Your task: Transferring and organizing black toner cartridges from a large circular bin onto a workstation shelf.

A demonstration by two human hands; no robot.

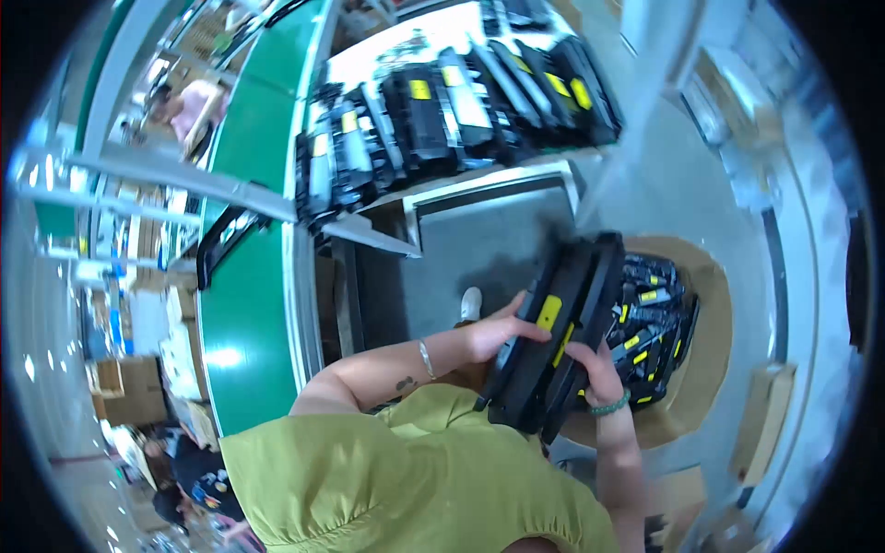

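In front of my body I hold a bundle of long black plastic units (576,286), side by side and tilted, with yellow labels on them. My left hand (509,330) grips the bundle from its left side, thumb over the top beside a yellow label. Closed on the right side is my right hand (597,370), its thumb near another label. The fingers underneath are hidden. Just right of the bundle stands a large cardboard box (705,286), holding many similar black units (650,323) with yellow labels.
Ahead, a table carries a row of black units (429,124). A green conveyor belt (241,332) runs along my left, with a black frame-like part (221,244) on it. A metal frame (489,180) stands before me. Other people (194,111) are at the far left.
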